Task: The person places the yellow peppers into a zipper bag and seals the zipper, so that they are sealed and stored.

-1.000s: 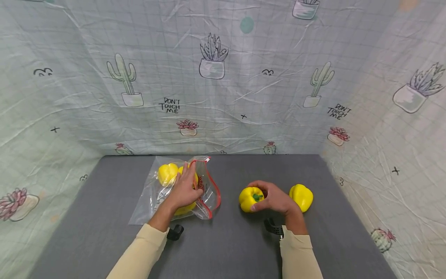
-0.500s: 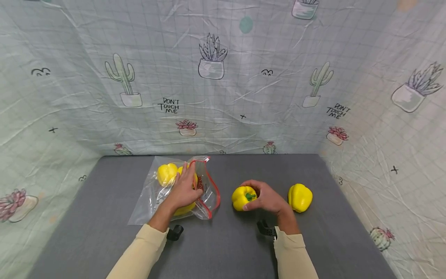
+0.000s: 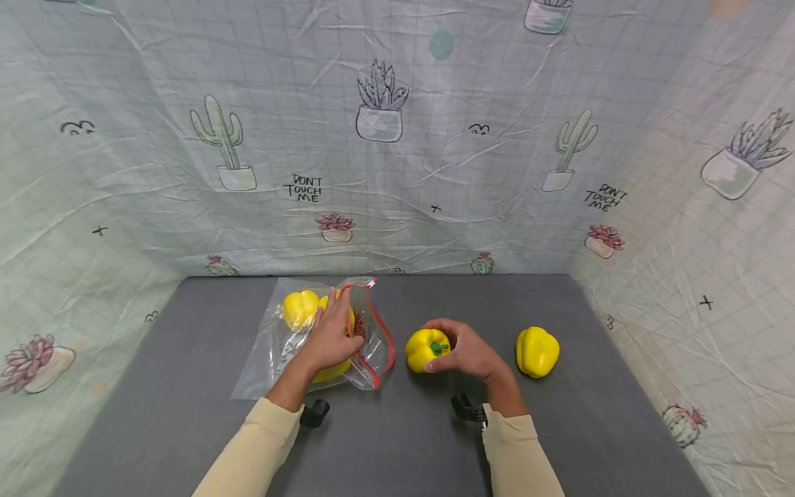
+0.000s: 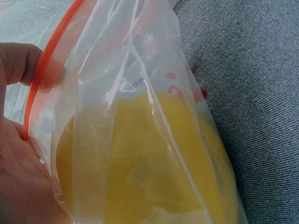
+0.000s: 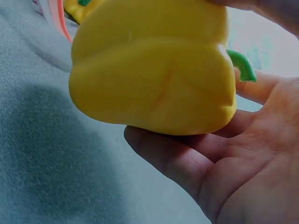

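Observation:
My left hand (image 3: 329, 338) lies over a clear zip bag (image 3: 257, 369) with a red-edged mouth facing right. In the left wrist view, the thumb (image 4: 21, 63) crosses the bag's red edge (image 4: 39, 74), holding the mouth, with a yellow pepper (image 4: 149, 154) showing through the plastic. Several yellow bell peppers (image 3: 300, 308) are inside the bag, partly covered by the hand. My right hand (image 3: 468, 352) grips another yellow bell pepper (image 3: 422, 351) by its stem end, thumb on the near side and fingers on the far side. Its green stem (image 5: 243, 65) points toward the palm.
One more yellow bell pepper (image 3: 537, 352) rests on the grey table (image 3: 397, 442), right of my right hand. A light curtain (image 3: 397, 172) printed with potted plants encloses the back and sides of the table.
My right hand has carried its pepper left, away from the loose one and closer to the bag's mouth. The left hand and bag have stayed in place.

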Tool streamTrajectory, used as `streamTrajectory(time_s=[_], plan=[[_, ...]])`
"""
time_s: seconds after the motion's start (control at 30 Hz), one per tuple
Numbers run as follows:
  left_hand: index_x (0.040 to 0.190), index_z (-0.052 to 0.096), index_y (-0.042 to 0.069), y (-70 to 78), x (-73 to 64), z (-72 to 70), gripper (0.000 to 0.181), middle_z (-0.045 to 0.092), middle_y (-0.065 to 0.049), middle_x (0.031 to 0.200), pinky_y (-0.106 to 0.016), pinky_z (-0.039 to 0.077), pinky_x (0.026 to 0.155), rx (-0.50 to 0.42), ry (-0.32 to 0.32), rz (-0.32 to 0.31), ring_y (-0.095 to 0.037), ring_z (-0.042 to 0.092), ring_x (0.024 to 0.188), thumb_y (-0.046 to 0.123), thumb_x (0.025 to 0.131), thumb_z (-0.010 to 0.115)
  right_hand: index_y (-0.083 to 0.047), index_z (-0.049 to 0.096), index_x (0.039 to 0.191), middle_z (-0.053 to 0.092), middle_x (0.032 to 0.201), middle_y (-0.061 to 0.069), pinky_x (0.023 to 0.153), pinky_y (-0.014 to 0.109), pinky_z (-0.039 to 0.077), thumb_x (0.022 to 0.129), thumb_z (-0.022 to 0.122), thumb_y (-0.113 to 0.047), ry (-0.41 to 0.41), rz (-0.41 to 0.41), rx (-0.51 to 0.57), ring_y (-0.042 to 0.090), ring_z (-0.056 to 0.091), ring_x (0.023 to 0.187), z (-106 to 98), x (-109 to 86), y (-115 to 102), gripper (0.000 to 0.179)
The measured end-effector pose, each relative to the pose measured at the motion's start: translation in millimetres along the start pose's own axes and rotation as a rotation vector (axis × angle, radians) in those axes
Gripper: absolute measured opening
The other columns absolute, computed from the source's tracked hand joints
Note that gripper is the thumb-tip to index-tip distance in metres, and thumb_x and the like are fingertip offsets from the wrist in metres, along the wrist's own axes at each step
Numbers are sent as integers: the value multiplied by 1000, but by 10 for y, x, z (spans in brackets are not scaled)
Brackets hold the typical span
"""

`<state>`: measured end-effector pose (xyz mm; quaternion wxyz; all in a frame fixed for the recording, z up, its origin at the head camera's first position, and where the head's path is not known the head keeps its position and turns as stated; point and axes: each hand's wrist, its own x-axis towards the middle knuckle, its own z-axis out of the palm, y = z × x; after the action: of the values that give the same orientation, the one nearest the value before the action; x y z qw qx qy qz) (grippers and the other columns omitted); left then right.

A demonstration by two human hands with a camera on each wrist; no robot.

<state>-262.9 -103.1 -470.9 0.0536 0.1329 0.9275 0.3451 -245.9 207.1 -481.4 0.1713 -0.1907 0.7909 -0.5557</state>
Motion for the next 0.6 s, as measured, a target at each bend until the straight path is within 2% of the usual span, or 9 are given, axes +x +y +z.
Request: streamTrajectory(time_s=[0.6], plan=[[167, 8, 0, -12, 8, 20, 101, 12, -18, 176, -65, -2, 130, 0, 10, 0, -36, -6, 165, 22, 85, 63, 0, 56, 140, 60, 129, 23, 87, 30, 56, 82, 86, -13, -14, -51, 26, 24, 60, 104, 192, 152, -57, 67]])
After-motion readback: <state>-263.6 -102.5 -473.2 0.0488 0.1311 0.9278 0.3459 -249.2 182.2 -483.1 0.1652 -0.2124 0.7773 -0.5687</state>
